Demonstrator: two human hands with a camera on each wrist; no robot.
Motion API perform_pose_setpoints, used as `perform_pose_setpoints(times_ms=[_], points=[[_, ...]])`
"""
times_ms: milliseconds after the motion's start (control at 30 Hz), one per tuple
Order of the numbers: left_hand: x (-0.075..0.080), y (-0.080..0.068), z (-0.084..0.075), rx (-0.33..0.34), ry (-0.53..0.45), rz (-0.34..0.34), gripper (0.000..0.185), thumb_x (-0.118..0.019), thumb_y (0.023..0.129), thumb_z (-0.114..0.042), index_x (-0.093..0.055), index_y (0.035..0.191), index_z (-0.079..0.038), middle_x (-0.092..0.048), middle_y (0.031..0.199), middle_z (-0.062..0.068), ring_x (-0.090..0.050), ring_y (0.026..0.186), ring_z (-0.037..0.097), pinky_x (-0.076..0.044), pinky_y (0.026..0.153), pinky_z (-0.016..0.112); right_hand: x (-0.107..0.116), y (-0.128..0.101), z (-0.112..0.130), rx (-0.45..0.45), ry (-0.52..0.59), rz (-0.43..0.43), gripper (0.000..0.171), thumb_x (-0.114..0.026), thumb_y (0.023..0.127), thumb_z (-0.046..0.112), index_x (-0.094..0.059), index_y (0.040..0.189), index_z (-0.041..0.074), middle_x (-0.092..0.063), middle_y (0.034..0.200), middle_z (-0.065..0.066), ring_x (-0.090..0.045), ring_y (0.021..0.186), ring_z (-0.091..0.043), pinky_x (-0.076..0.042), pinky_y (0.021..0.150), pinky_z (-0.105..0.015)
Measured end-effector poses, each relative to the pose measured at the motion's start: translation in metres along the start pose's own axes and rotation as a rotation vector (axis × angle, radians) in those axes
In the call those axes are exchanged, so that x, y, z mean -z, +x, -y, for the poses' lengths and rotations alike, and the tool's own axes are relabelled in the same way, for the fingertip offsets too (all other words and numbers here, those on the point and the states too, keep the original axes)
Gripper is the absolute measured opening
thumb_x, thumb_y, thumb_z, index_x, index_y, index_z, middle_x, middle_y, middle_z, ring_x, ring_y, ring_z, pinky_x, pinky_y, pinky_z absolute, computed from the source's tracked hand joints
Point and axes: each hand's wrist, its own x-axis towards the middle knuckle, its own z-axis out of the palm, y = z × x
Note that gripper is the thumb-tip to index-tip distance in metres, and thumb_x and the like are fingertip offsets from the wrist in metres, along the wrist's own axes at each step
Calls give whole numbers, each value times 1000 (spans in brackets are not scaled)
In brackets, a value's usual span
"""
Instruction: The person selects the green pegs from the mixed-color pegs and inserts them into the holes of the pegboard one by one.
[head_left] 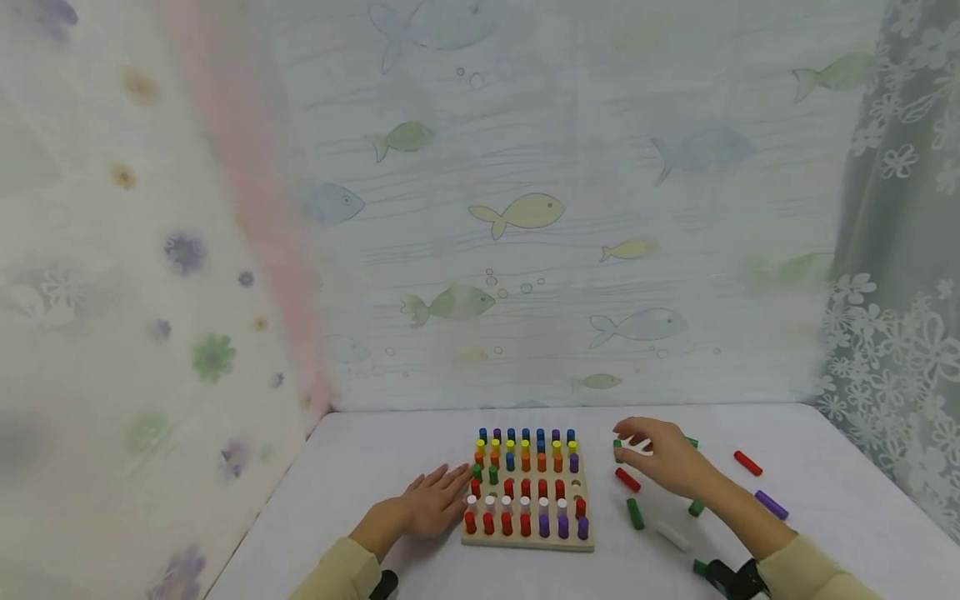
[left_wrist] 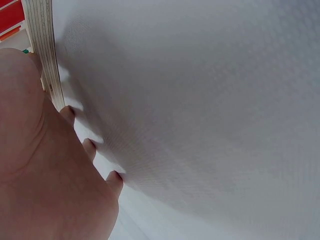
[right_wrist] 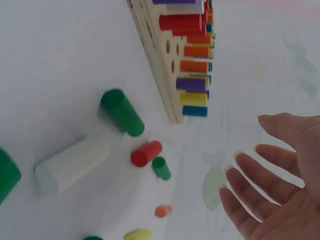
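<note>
The left hand (head_left: 433, 502) lies flat with straight fingers on the white counter (head_left: 375, 467) against the wooden pegboard (head_left: 527, 540), while the right hand (head_left: 663, 457) hovers with released fingers above a green peg (head_left: 618, 450) and a red peg (head_left: 627, 479) just beside the board.

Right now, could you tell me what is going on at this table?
A person sits at a white table with a wooden pegboard mostly filled with coloured pegs, a few holes empty. The left hand rests flat on the table against the board's left edge. The right hand hovers open, holding nothing, over loose pegs to the board's right, including a green peg, a red peg and a white peg.
</note>
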Motion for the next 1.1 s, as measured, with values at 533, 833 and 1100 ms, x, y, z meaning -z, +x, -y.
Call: perform_pose_setpoints(times_ms=[533, 833, 1100], points=[[0, 0, -2, 14, 18, -9, 62, -39, 108, -48, -29, 163, -19, -27, 169, 0, -21, 156, 33, -17, 122, 63, 26, -13, -34, -99, -37, -73, 36, -75, 93, 13, -64, 122, -6, -67, 117, -23, -65, 104, -41, -57, 87, -56], [-1, 0, 0, 8, 7, -6, 64, -35, 109, -52, -26, 164, -20, -25, 170, 0, -18, 156, 33, -14, 122, 65, 29, -18, -62, -227, -70, -83, 45, -73, 95, 14, -57, 130, -9, -60, 127, -32, -60, 112, -50, -57, 86, -57], [0, -1, -3, 13, 17, -9, 62, -41, 108, -46, -30, 162, -18, -28, 168, 1, -21, 155, 33, -17, 122, 64, 32, -19, -82, -325, -71, -49, 51, -70, 95, 13, -50, 135, -12, -53, 132, -39, -54, 116, -55, -54, 88, -61]])
